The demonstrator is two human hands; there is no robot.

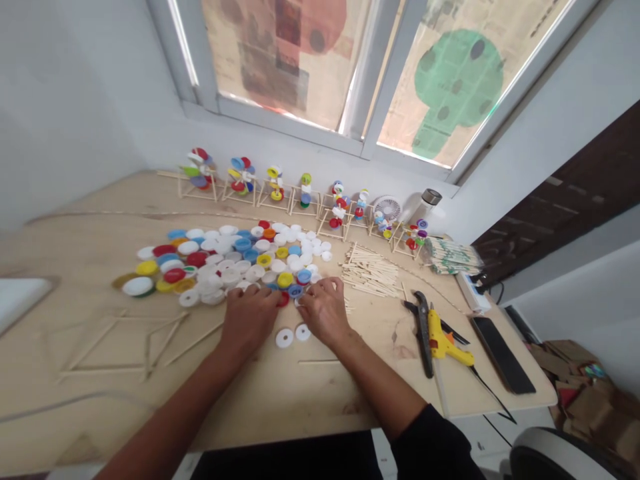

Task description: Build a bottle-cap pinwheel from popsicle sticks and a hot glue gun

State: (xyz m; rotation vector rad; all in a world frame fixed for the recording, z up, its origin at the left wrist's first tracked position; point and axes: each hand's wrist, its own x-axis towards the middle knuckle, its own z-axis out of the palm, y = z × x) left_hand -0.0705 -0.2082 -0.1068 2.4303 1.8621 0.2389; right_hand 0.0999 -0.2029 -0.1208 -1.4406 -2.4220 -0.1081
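My left hand (250, 318) and my right hand (323, 308) rest side by side on the wooden table (320, 393), at the near edge of a spread of several coloured and white bottle caps (225, 263). Fingers of both hands curl down among the caps; a red cap (284, 299) shows between them. What the fingertips pinch is hidden. Two white caps (293, 335) lie just in front of my hands. A heap of wooden sticks (370, 272) lies to the right.
Several small stick-and-cap models (305, 193) line the back under the window. A yellow glue gun (443, 340), black pliers (424, 327), a phone (503, 353) and a power strip (473, 291) lie at the right. Stick frames (125, 343) lie flat at the left.
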